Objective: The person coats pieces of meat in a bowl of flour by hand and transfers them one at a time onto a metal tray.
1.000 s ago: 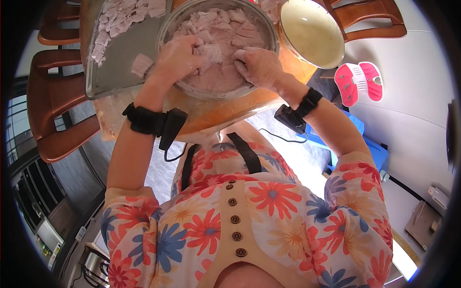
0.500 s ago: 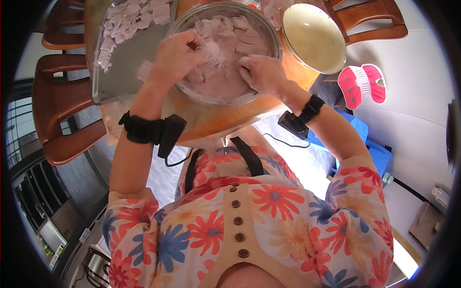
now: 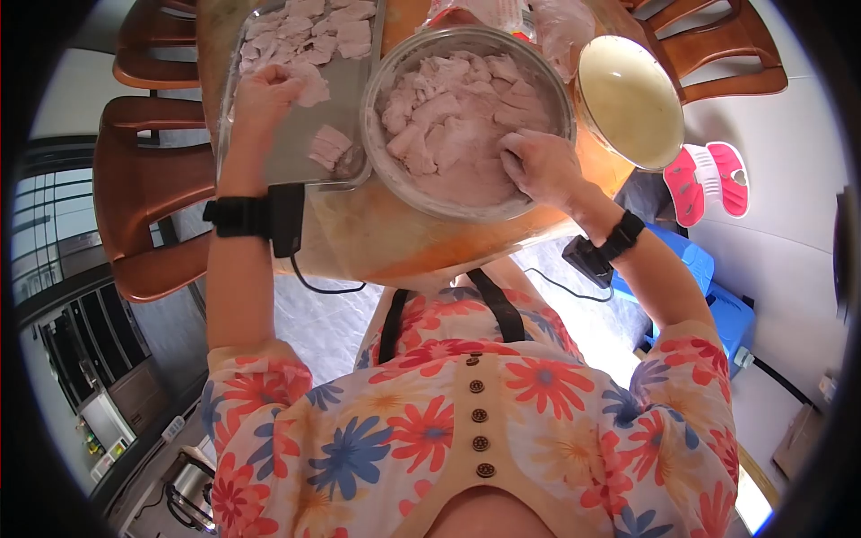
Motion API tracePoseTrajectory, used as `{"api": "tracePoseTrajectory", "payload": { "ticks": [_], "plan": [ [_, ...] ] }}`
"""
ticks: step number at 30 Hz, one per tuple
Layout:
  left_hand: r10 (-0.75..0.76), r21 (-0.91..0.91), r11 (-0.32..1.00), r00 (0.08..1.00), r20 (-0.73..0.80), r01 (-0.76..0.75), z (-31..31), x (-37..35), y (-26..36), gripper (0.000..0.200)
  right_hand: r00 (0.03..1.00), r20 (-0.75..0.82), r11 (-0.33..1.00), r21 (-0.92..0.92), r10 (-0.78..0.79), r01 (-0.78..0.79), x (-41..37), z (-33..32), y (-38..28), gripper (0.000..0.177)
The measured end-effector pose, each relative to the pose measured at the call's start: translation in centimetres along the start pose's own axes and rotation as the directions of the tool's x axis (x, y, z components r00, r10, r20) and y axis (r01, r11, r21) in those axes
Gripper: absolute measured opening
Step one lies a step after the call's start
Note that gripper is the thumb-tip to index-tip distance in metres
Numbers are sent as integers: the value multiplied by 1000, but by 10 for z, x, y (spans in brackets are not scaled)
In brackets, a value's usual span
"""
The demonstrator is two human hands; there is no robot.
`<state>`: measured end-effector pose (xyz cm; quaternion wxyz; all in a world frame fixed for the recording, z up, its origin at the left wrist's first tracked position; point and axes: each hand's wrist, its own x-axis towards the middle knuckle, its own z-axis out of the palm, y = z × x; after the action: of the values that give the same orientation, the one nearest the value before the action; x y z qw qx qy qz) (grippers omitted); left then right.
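Observation:
My left hand (image 3: 262, 100) is over the metal tray (image 3: 282, 166), its fingers pinching a floppy, flour-coated slice of what looks like raw meat (image 3: 311, 86). Other coated slices (image 3: 309, 34) lie spread over the tray's far part, and one separate slice (image 3: 330, 145) rests near its right side. In the round metal basin (image 3: 468, 215), pale pink pieces (image 3: 448, 108) are heaped in powder. My right hand (image 3: 542, 169), dusted with powder, is at the basin's near right side with fingers curled together; what they may hold is hidden.
A cream enamel bowl (image 3: 630, 103) stands right of the basin on the wooden table (image 3: 359, 238). Behind the basin are a printed packet (image 3: 489, 13) and a clear plastic bag (image 3: 563, 31). Wooden chairs (image 3: 143, 197) flank the table. A pink and white seat-like object (image 3: 708, 182) is at right.
My left hand has moved from above the basin leftward to the tray, carrying a coated slice. My right hand remains at the basin's near right side. The whole view has shifted.

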<state>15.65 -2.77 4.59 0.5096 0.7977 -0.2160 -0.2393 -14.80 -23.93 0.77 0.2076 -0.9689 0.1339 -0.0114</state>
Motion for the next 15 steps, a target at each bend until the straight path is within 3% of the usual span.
{"api": "tracePoseTrajectory", "payload": {
  "ticks": [3, 5, 9, 11, 12, 14, 15],
  "plan": [
    [-21, -32, 999, 997, 70, 24, 9, 11, -18, 7, 1000, -9, 1000, -3, -6, 6, 0, 1, 2, 13],
    [-156, -169, 968, 974, 167, 184, 13, 19, -30, 10, 999, -42, 1000, 6, -17, 17, 0, 4, 2, 12],
    [-197, -79, 975, 973, 119, 207, 14, 34, -60, 17, 995, -87, 999, 20, -37, 39, 0, 5, 3, 12],
    [-119, 171, 978, 992, -32, 123, 16, 35, -65, 26, 997, -77, 999, 20, -31, 32, 1, 4, 3, 12],
    [-120, 171, 977, 992, -30, 124, 16, 34, -63, 26, 997, -69, 999, 20, -24, 26, 0, 4, 3, 13],
    [163, 598, 801, 972, -172, -29, 19, 26, -52, 28, 996, -81, 999, 41, -32, 35, 1, 3, 2, 13],
    [161, 593, 804, 973, -164, -33, 23, 20, -43, 28, 995, -95, 997, 58, -39, 45, 0, 2, 2, 14]
  ]
}}
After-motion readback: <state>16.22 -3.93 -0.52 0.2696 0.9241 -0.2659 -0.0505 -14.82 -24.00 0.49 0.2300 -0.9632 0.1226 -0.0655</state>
